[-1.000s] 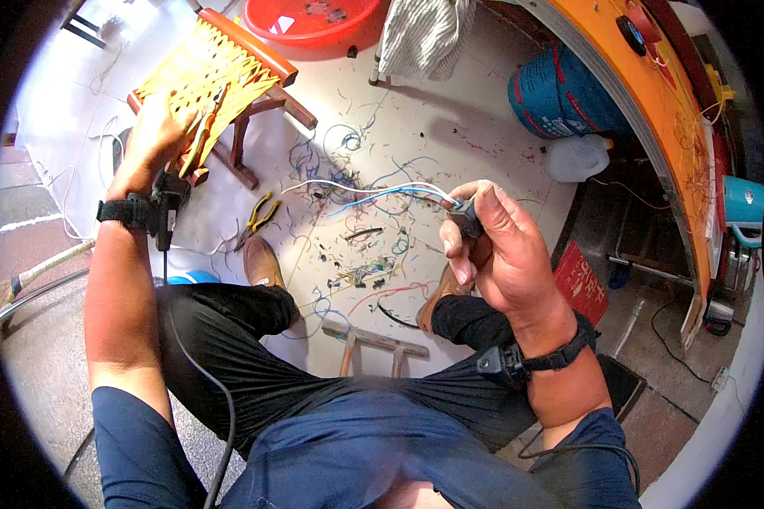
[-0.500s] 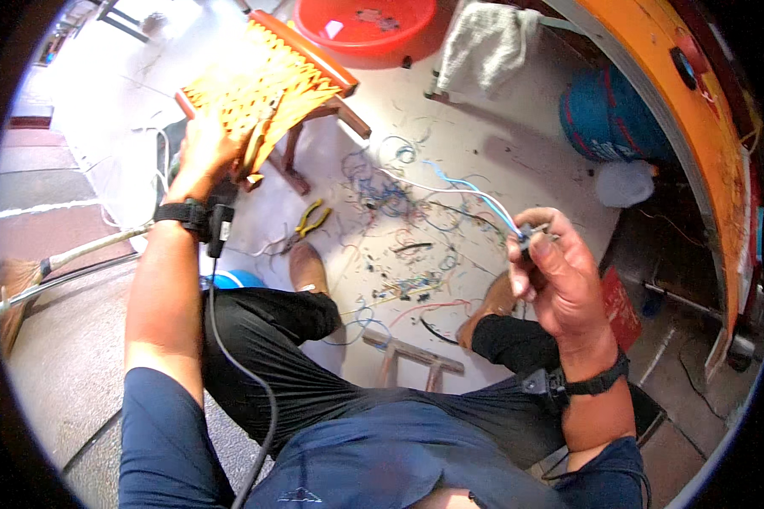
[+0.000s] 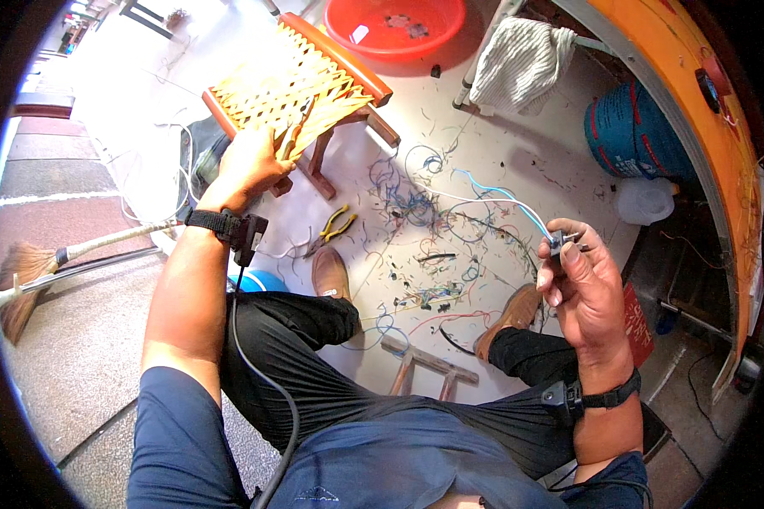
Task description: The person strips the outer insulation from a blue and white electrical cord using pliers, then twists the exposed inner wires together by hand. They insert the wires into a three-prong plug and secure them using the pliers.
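While the right hand (image 3: pixel 587 284) pinches a small dark component (image 3: pixel 558 244) between thumb and fingers, its white wire (image 3: pixel 484 201) and blue wire (image 3: pixel 502 188) reach leftward above the scrap-strewn floor (image 3: pixel 484 151). Yellow-handled pliers (image 3: pixel 338 223) lie near the left shoe (image 3: pixel 328 271). The left hand (image 3: pixel 250 170) lies over the woven stool's (image 3: pixel 318 85) near rail (image 3: pixel 217 112), beside a dark tool (image 3: pixel 297 127); whether it grips anything, I cannot tell. Beyond the stool's far rail (image 3: pixel 339 61) sits a red basin (image 3: pixel 399 53).

Illumination: bright. Glare is strongest at the far left corner of the floor (image 3: pixel 416 102), washing out part of the woven seat (image 3: pixel 301 76). Deep shadow lies beneath the orange tabletop (image 3: pixel 666 51). Fisheye distortion bends the tabletop's edge; black vignetting surrounds the view. The shirt (image 3: pixel 382 458) appears soft.
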A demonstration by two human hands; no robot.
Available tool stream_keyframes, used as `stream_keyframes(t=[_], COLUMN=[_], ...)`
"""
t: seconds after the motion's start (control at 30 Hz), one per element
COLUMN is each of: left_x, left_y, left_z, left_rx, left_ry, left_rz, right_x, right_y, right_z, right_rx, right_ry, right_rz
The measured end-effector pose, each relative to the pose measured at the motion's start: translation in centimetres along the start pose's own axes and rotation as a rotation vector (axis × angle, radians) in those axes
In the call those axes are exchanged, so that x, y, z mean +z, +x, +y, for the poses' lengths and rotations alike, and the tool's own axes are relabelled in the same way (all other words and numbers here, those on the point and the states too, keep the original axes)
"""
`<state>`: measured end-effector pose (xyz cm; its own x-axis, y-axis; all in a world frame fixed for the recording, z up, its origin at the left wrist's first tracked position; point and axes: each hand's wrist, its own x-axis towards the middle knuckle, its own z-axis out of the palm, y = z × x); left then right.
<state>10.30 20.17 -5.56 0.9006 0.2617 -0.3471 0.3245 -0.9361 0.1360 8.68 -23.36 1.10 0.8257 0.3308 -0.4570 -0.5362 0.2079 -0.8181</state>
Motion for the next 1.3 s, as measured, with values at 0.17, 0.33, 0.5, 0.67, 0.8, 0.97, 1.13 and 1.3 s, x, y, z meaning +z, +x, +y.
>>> stream_keyframes(t=[0.17, 0.33, 0.5, 0.67, 0.8, 0.97, 1.13, 1.3], left_x=[-0.6, -4.9, -4.1, 2.0, 5.7, 7.0, 7.2, 5.6], left_y=[-1.1, -5.9, -12.5, -17.1, -17.7, -17.0, -17.5, -17.7], left_z=[-1.2, 4.8, 12.2, 16.7, 17.7, 18.3, 19.2, 19.7], left_rx=[-0.238, 0.139, 0.509, 0.084, 0.188, 0.279, 0.308, 0.301], left_ry=[-0.969, -1.767, -1.575, -1.486, -1.413, -1.251, -1.381, -1.416], left_rz=[-0.223, 0.001, -0.424, -0.908, -0.856, -0.711, -0.624, -0.626], right_x=[0.0, -0.2, -0.7, -1.0, -0.6, -0.6, -0.6, -0.7], right_y=[-0.3, -0.3, -0.6, -0.9, -1.3, -1.1, -0.8, -0.6], right_z=[-0.3, -0.9, -1.2, -0.9, -0.9, -0.4, 0.1, 0.5], right_rx=[-0.032, -0.087, -0.129, -0.166, -0.194, -0.266, -0.373, -0.459], right_ry=[0.031, -0.015, -0.05, -0.192, -0.264, -0.384, -0.512, -0.675], right_rz=[-0.016, -0.041, -0.033, -0.041, -0.003, 0.031, 0.087, 0.13])
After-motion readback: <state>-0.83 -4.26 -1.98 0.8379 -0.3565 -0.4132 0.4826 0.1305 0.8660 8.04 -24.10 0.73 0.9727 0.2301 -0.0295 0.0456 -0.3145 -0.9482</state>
